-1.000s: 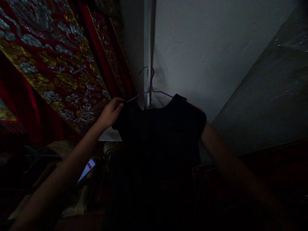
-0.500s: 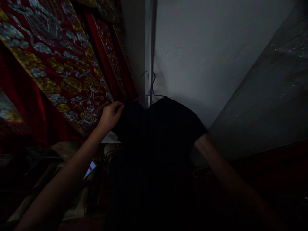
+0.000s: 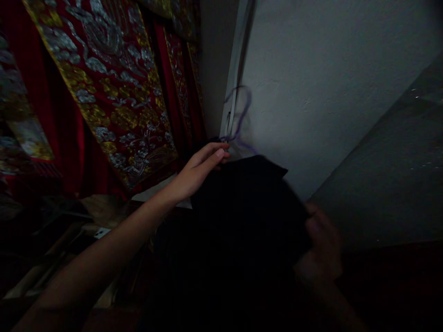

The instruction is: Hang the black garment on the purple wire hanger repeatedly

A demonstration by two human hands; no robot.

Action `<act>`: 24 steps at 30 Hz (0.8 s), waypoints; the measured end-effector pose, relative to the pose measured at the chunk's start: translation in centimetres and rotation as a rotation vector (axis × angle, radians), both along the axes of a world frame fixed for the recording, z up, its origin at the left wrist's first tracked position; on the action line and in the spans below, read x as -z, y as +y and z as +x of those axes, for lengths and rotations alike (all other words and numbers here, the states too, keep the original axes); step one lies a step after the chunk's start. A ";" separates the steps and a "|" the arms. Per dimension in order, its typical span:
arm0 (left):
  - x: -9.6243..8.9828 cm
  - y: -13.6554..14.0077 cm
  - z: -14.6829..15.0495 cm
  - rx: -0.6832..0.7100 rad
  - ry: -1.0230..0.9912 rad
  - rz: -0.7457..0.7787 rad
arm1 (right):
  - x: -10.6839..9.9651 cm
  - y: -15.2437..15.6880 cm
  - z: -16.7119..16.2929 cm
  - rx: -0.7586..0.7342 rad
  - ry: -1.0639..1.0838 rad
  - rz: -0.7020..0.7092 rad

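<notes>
A black short-sleeved shirt (image 3: pixel 242 207) hangs in front of me on a thin purple hanger (image 3: pixel 245 110). Its folds are lost in the dark. My left hand (image 3: pixel 200 168) is at the neck opening, just below the hanger's hook, thumb pressed towards the fingers on the cloth there. At the sleeve edge on the right, my right hand (image 3: pixel 321 244) is blurred, its fingers curled round the dark fabric.
A red cloth embroidered in gold and silver (image 3: pixel 121 87) drapes on the left. A pale wall (image 3: pixel 311 83) with a narrow vertical strip (image 3: pixel 238 46) stands behind the hanger. Grey sheeting (image 3: pixel 391 175) leans at the right. Dim clutter (image 3: pixel 86 230) lies low on the left.
My left hand has moved from the shirt's left shoulder to the neck by the hanger. My right hand has come into sight at the sleeve edge. The hanger is tilted now.
</notes>
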State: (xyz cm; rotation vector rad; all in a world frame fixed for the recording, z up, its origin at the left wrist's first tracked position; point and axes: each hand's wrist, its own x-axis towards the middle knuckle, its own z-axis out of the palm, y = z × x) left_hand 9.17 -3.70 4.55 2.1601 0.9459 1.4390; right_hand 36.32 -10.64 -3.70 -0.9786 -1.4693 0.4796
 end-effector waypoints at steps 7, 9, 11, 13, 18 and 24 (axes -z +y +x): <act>1.2 -7.1 -1.1 0.287 -0.249 -0.782 | 1.5 -2.0 -5.7 -0.629 -0.415 0.217; 1.5 -8.9 -2.7 0.288 -0.156 -0.857 | 1.8 0.4 -5.4 -0.315 -0.298 0.210; 1.5 -10.3 -4.2 0.294 0.019 -0.874 | 2.2 3.2 -4.3 -0.013 -0.187 0.182; 1.1 -10.8 -5.4 0.261 0.172 -0.782 | 2.7 5.8 -3.1 0.048 -0.149 0.098; 0.1 -6.2 -7.0 -0.025 0.271 -0.388 | 2.4 9.3 -1.3 -0.279 0.003 -0.237; 1.4 -0.7 -6.0 -0.438 0.056 0.095 | -2.1 12.9 -1.8 -0.090 0.380 -0.117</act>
